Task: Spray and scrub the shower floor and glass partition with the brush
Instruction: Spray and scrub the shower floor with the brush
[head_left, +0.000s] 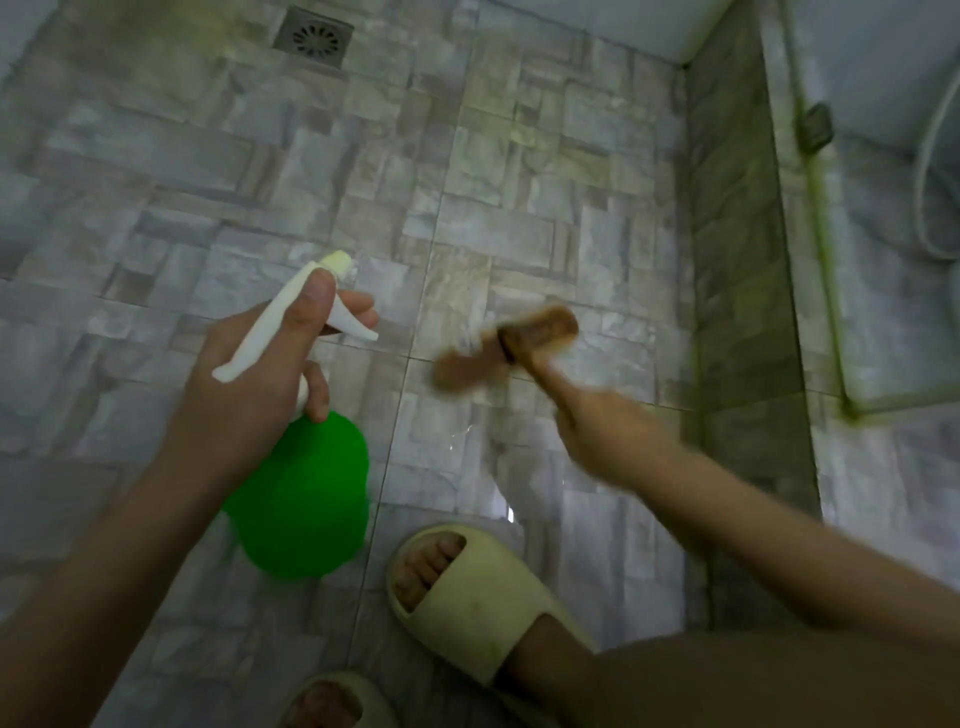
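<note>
Your left hand (249, 374) grips the spray bottle (301, 499) by its neck. The lower fingers curl round the white stem just above the green body. Your thumb lies flat along the top of the white spray head, and your forefinger hooks across the trigger. The nozzle points away from your fingertips, up toward the drain (313, 37), which sits well beyond them at the far edge of the shower floor (182, 171). The green body hangs below your palm; whether it touches the tiles cannot be told.

Your right hand (608, 431) is closed round the handle of the brush (519, 338). Motion blur smears both, so you can tell only that the fingers wrap the handle, not how each one lies. The brown brush head sticks out past your knuckles toward the upper left, low over glossy tiles. It is about level with the trigger finger of your other hand and apart from it. The blur hides whether the bristles meet the floor.

To the right of your right-hand fingers runs a darker tiled strip (737, 260). Beyond that stands the glass partition (893, 270), with a greenish stain along its lower edge. Nearer to you than either wrist are your feet in pale footwear: one slipper (483, 608) just beneath your right forearm, and a second slipper (332, 699) at the bottom edge, below the green body of the bottle
</note>
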